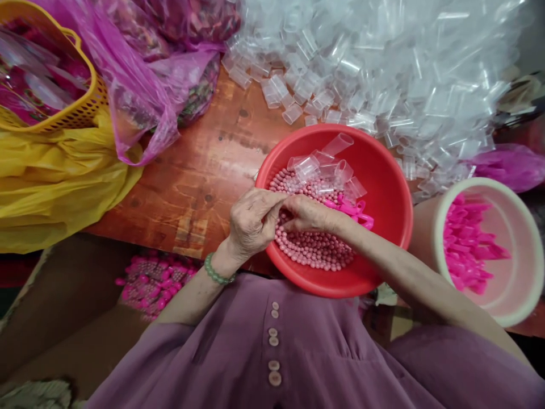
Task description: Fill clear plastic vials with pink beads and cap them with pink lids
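A red basin [389, 199] holds pink bead strands [317, 250], several clear plastic cylinders [327, 167] and bright pink plastic pieces [351, 210]. Over the basin's left rim, my left hand [255, 218] is closed, its fingertips meeting those of my right hand. My right hand [306, 213] is also closed in a pinch, just above the bead strands. Whatever lies between the fingertips is too small and hidden to make out. A green bead bracelet [217, 271] circles my left wrist.
Clear cylinders [361, 62] are heaped at the back. A white bucket [525, 244] with pink pieces stands right. Purple bags [145, 85], a yellow basket [72, 108] and a yellow bag [55, 182] lie left on the wooden table [191, 170]. Below is a box [80, 295] with pink beads.
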Available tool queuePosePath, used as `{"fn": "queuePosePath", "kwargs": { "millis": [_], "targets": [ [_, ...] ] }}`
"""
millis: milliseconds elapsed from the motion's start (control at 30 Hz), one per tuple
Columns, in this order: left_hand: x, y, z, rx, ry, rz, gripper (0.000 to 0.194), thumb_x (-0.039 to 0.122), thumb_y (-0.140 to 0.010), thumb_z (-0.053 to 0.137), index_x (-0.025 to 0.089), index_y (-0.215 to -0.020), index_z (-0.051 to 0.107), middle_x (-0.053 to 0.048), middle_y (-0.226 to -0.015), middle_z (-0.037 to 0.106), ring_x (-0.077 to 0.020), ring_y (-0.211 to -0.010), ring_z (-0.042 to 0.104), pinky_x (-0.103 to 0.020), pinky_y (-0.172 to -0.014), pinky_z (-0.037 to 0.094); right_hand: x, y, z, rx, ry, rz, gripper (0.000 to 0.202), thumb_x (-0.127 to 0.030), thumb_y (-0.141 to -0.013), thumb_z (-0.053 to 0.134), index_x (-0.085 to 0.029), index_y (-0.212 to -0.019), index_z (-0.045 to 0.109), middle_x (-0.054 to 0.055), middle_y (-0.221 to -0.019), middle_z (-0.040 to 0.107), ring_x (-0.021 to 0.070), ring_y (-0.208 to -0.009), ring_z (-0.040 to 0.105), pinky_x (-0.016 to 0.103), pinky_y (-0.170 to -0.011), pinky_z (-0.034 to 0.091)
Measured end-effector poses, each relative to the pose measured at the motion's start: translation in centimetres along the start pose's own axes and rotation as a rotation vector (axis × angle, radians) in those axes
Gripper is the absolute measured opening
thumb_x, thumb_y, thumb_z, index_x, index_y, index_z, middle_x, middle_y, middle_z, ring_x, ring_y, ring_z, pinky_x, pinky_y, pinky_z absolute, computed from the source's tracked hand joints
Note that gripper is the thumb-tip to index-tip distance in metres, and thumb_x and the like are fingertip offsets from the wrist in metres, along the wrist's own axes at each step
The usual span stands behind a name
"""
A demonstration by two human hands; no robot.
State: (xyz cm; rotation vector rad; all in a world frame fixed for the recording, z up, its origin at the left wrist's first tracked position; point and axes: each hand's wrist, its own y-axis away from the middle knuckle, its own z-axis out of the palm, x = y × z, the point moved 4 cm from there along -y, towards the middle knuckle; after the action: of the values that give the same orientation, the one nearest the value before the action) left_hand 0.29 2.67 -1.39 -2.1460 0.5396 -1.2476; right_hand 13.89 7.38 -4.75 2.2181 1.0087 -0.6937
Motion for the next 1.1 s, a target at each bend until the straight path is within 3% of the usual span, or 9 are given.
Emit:
{"fn": "queuePosePath", "kwargs": {
  "millis": [233, 367, 500, 600, 667, 733, 867, 1000, 1100],
  "targets": [
    [0.4, -0.2, -0.6, -0.079, 0.046, -0.066, 0.022, 0.013, -0.094, 0.048, 0.016, -0.109, 0.064, -0.007, -0.094, 0.075, -0.0155, -0.089, 0.069, -0.029, -0.083, 0.055, -1.4, 1.8, -1.8, 0.167, -0.338, -0.059, 0.036, -0.03, -0.073, 0.078, -0.014, -0.1, 0.06, -0.002, -0.083, 0.058, 0.0126, -0.074, 0.05, 0.026, -0.07, 0.044],
    [0.7, -0.4, -1.3, -0.169, 0.232, -0.25, 0.028, 0.018, -0.097, 0.045, 0.017, -0.121, 0.059, -0.008, -0.111, 0.072, -0.016, -0.102, 0.069, -0.031, -0.094, 0.054, -1.9, 3.2, -2.9, 0.238, -0.359, -0.079, 0.039, -0.035, -0.075, 0.079, -0.015, -0.104, 0.062, -0.003, -0.078, 0.058, 0.0102, -0.066, 0.047, 0.023, -0.064, 0.042],
    [0.9, -0.7, -0.9, -0.391, 0.423, -0.368, 0.045, 0.02, -0.093, 0.051, 0.017, -0.138, 0.046, -0.015, -0.138, 0.057, -0.0224, -0.125, 0.059, -0.038, -0.105, 0.05, -1.9, 4.2, -3.9, 0.327, -0.347, -0.115, 0.041, -0.038, -0.073, 0.081, -0.016, -0.102, 0.063, -0.001, -0.083, 0.06, 0.0091, -0.064, 0.046, 0.023, -0.062, 0.041],
    [0.9, -1.3, -0.3, -0.553, 0.402, -0.381, 0.059, 0.023, -0.089, 0.057, 0.015, -0.145, 0.039, -0.018, -0.148, 0.047, -0.0279, -0.134, 0.049, -0.045, -0.113, 0.041, -2.3, 4.7, -4.8, 0.364, -0.314, -0.176, 0.038, -0.038, -0.073, 0.081, -0.015, -0.097, 0.064, -0.001, -0.081, 0.059, 0.0094, -0.066, 0.047, 0.023, -0.062, 0.041],
    [1.0, -1.9, 0.3, -0.649, 0.379, -0.387, 0.063, 0.027, -0.088, 0.06, 0.014, -0.146, 0.039, -0.018, -0.147, 0.048, -0.0298, -0.132, 0.05, -0.047, -0.113, 0.04, -2.9, 5.0, -5.6, 0.373, -0.338, -0.22, 0.037, -0.038, -0.074, 0.08, -0.014, -0.097, 0.064, 0.0, -0.082, 0.059, 0.0098, -0.069, 0.049, 0.022, -0.063, 0.043],
    [1.1, -2.4, 1.0, -0.728, 0.426, -0.412, 0.058, 0.027, -0.089, 0.059, 0.014, -0.143, 0.043, -0.016, -0.137, 0.058, -0.0277, -0.121, 0.059, -0.044, -0.106, 0.046, -3.4, 5.3, -6.1, 0.375, -0.364, -0.263, 0.036, -0.038, -0.076, 0.079, -0.014, -0.099, 0.065, 0.001, -0.086, 0.061, 0.0103, -0.072, 0.052, 0.023, -0.066, 0.045],
    [1.0, -2.9, 2.1, -0.697, 0.608, -0.498, 0.046, 0.027, -0.088, 0.062, 0.013, -0.132, 0.057, -0.009, -0.112, 0.071, -0.0206, -0.1, 0.067, -0.033, -0.093, 0.052, -3.6, 6.0, -6.5, 0.379, -0.373, -0.253, 0.037, -0.038, -0.078, 0.078, -0.015, -0.105, 0.068, 0.002, -0.087, 0.064, 0.0103, -0.074, 0.054, 0.023, -0.068, 0.046],
    [1.0, -2.5, 2.3, -0.612, 0.65, -0.564, 0.032, 0.031, -0.086, 0.067, 0.013, -0.112, 0.067, -0.006, -0.1, 0.073, -0.0176, -0.09, 0.067, -0.029, -0.086, 0.052, -2.5, 7.3, -6.7, 0.449, -0.469, -0.196, 0.057, -0.041, -0.078, 0.077, -0.018, -0.127, 0.06, 0.001, -0.087, 0.066, 0.0118, -0.074, 0.058, 0.025, -0.069, 0.049],
    [1.3, -2.5, 1.7, -0.495, 0.655, -0.58, 0.021, 0.031, -0.084, 0.069, 0.015, -0.097, 0.066, -0.004, -0.092, 0.071, -0.0149, -0.085, 0.066, -0.027, -0.082, 0.052, -1.6, 8.6, -6.6, 0.454, -0.391, -0.084, 0.058, -0.042, -0.078, 0.076, -0.018, -0.128, 0.059, 0.002, -0.088, 0.067, 0.014, -0.075, 0.061, 0.027, -0.069, 0.05]
  ]
}}
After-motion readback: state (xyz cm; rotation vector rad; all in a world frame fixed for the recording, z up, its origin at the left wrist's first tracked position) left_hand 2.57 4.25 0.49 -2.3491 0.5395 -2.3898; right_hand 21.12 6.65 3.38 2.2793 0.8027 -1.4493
